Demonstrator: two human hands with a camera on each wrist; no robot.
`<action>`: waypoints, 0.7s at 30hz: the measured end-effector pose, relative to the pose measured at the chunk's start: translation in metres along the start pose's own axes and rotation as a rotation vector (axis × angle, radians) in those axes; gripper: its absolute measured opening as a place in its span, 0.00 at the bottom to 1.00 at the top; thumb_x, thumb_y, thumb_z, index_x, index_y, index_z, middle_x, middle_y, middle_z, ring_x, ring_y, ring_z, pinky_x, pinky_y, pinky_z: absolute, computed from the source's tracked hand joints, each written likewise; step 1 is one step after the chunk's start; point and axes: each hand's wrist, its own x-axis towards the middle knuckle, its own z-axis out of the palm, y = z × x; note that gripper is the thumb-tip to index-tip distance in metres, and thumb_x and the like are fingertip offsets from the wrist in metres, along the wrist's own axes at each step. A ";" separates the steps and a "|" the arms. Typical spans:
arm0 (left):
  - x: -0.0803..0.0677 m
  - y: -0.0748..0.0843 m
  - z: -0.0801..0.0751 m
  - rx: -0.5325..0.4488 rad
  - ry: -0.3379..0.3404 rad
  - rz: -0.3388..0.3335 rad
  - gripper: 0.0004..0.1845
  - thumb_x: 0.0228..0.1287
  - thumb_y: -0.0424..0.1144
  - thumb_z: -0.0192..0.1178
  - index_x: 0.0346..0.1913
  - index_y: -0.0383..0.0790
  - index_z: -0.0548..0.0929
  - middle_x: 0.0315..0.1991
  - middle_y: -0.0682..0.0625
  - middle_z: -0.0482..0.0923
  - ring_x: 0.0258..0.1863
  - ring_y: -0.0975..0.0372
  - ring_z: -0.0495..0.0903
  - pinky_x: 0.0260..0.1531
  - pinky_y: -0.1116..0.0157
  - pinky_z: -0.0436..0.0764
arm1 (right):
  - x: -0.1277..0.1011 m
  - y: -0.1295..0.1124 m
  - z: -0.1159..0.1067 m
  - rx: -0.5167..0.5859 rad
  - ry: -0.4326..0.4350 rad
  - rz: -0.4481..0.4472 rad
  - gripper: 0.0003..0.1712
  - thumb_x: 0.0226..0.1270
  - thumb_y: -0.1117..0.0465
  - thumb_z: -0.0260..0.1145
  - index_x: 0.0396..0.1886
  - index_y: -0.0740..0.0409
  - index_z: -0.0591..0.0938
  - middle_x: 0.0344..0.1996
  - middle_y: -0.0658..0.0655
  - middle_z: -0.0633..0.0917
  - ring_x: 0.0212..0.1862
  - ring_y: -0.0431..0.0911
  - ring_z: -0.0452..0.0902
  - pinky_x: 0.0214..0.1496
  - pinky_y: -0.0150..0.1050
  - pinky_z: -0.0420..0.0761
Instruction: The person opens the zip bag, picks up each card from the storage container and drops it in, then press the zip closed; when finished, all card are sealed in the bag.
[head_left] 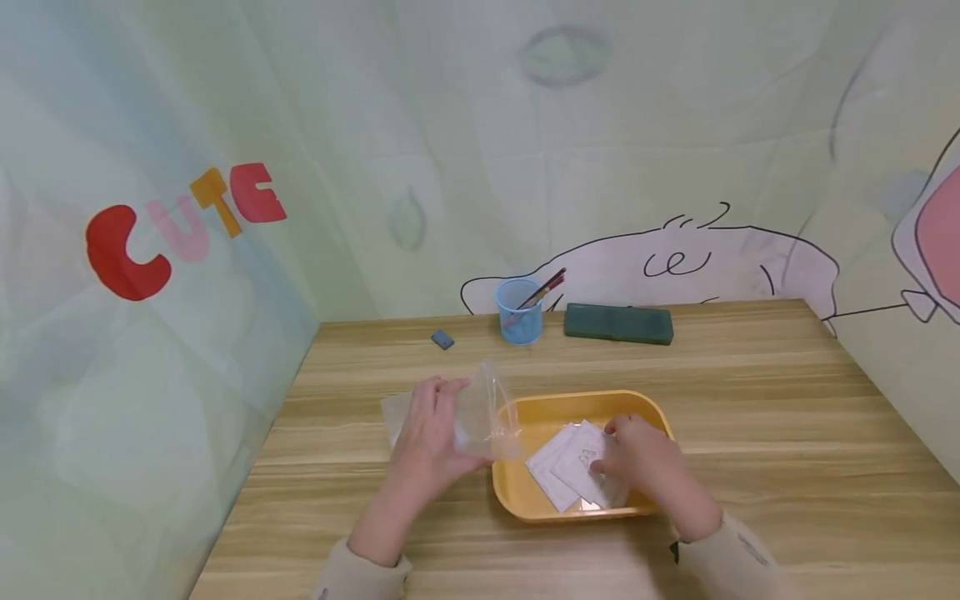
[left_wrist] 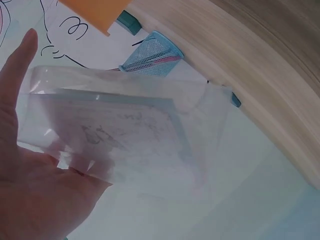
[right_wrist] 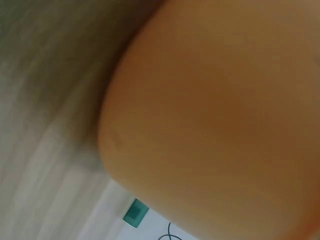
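In the head view my left hand (head_left: pixel 431 437) holds a clear plastic bag (head_left: pixel 480 417) with its mouth spread beside the tray. The left wrist view shows the bag (left_wrist: pixel 205 115) in front of my left hand (left_wrist: pixel 45 200), with a paper with faint drawn marks (left_wrist: pixel 125 132) inside it. My right hand (head_left: pixel 637 454) reaches into the yellow tray (head_left: pixel 517 500), with its fingers and thumb on the top one of several white paper pieces (head_left: pixel 577 462). Part of that piece is hidden under the hand. Only the tray's outer wall (right_wrist: pixel 210 120) fills the right wrist view; the hand is out of sight there.
Behind the tray stand a blue mesh cup (head_left: pixel 521 325) with pencils and a dark green case (head_left: pixel 618 323). A small blue eraser-like block (head_left: pixel 442 339) lies left of the cup. A printed curtain (head_left: pixel 420 167) hangs along the wooden table's (head_left: pixel 765 400) back and sides.
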 end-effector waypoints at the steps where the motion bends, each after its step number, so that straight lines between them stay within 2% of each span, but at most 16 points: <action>1: 0.000 0.000 0.000 0.001 -0.011 -0.003 0.58 0.20 0.52 0.84 0.61 0.33 0.67 0.51 0.41 0.65 0.53 0.51 0.65 0.57 0.56 0.70 | 0.001 0.000 0.002 -0.007 -0.008 0.008 0.32 0.43 0.48 0.80 0.44 0.62 0.79 0.34 0.56 0.75 0.33 0.49 0.72 0.38 0.46 0.78; 6: -0.001 -0.003 -0.002 -0.002 -0.045 -0.007 0.58 0.22 0.51 0.84 0.62 0.34 0.66 0.52 0.42 0.65 0.53 0.53 0.64 0.57 0.58 0.70 | 0.003 0.002 0.009 -0.011 -0.025 0.036 0.38 0.39 0.48 0.82 0.44 0.64 0.75 0.35 0.58 0.71 0.31 0.51 0.71 0.37 0.44 0.77; 12: -0.002 -0.004 -0.002 -0.012 -0.047 -0.009 0.57 0.21 0.50 0.84 0.63 0.36 0.67 0.51 0.43 0.65 0.53 0.53 0.64 0.56 0.59 0.71 | 0.007 0.004 0.009 0.029 -0.017 0.028 0.41 0.37 0.48 0.83 0.45 0.67 0.72 0.35 0.60 0.70 0.33 0.51 0.70 0.38 0.44 0.77; 15: -0.002 -0.003 -0.003 -0.020 -0.056 -0.015 0.57 0.22 0.51 0.83 0.63 0.36 0.68 0.52 0.43 0.65 0.53 0.54 0.64 0.56 0.59 0.71 | 0.007 0.003 0.006 0.070 0.015 0.014 0.35 0.42 0.49 0.81 0.42 0.65 0.74 0.33 0.58 0.71 0.33 0.50 0.69 0.36 0.41 0.75; 21: -0.001 0.001 -0.005 -0.030 -0.072 -0.030 0.56 0.24 0.51 0.83 0.63 0.36 0.68 0.53 0.43 0.65 0.54 0.54 0.64 0.56 0.58 0.71 | 0.005 0.003 -0.007 0.151 0.109 -0.048 0.16 0.51 0.56 0.77 0.32 0.57 0.78 0.25 0.51 0.74 0.29 0.47 0.68 0.31 0.38 0.71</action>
